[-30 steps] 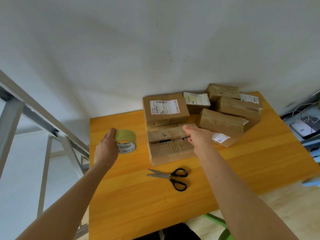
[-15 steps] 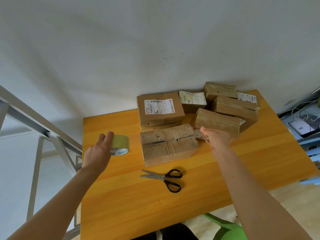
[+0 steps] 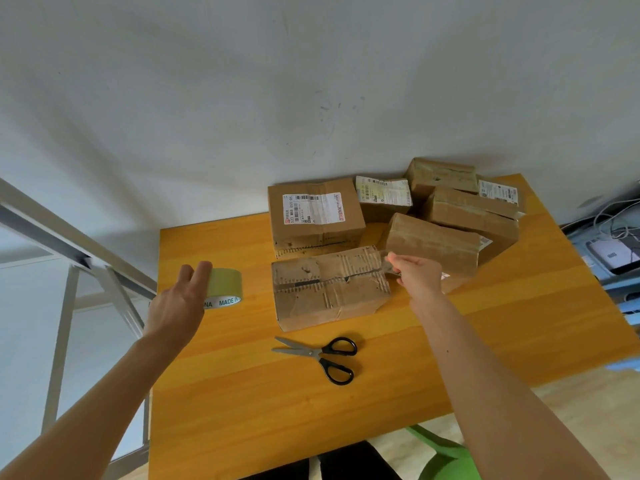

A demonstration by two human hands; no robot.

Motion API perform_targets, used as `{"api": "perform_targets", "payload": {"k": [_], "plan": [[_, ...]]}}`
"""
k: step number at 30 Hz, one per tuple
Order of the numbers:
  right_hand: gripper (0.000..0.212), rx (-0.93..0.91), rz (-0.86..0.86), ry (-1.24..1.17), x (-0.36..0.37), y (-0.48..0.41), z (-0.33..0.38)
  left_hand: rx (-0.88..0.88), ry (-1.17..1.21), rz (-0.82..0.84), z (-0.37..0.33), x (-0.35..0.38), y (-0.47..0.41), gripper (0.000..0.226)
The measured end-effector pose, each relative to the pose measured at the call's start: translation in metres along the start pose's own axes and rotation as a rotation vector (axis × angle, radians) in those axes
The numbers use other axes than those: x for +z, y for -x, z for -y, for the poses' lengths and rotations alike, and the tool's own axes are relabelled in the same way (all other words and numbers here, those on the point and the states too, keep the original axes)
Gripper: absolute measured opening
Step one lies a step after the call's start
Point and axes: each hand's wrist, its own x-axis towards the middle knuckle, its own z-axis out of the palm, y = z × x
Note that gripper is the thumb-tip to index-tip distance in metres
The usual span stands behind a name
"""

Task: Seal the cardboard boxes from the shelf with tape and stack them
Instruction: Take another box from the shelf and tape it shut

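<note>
Now down on the orange counter (image 3: 242, 393), the tape roll (image 3: 227, 284) sits left of the worn box (image 3: 325, 292); a second ago it was held in the air. The left hand (image 3: 180, 306) lies over it, fingers (image 3: 202, 271) straight and relaxed rather than gripping. The right hand (image 3: 417, 277) has left the box's split top seam for its right end, where thumb and forefinger pinch what looks like a strip of clear tape (image 3: 386, 263), though the film is too faint to be sure. The shift suggests the seam is being taped and a cut comes next. Black scissors (image 3: 318, 355) wait untouched, just in front of the worn box.

Behind the worn box stands a labelled box (image 3: 315, 213), and to its right rear a loose pile of other boxes (image 3: 467, 216), so the stacking appears unfinished. A plain grey wall (image 3: 311, 81) rises behind the worn box. A metal frame (image 3: 52, 237) stands far left of it, cables and devices (image 3: 616, 244) lie far right, and a green chair (image 3: 446, 455) shows at the near edge.
</note>
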Motion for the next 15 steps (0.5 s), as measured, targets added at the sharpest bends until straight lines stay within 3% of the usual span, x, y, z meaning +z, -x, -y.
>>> {"api": "perform_targets", "payload": {"k": [8, 11, 15], "plan": [[0.013, 0.006, -0.028, -0.008, 0.001, -0.007, -0.009, -0.015, 0.009, 0.012, -0.002, 0.007, 0.002, 0.056], [0.002, 0.008, -0.022, -0.007, 0.004, -0.007, -0.011, -0.012, 0.01, 0.02, 0.001, 0.009, 0.002, 0.057], [0.009, 0.022, -0.021, -0.006, 0.005, -0.008, -0.014, -0.021, 0.009, 0.026, 0.001, 0.013, 0.002, 0.055]]}}
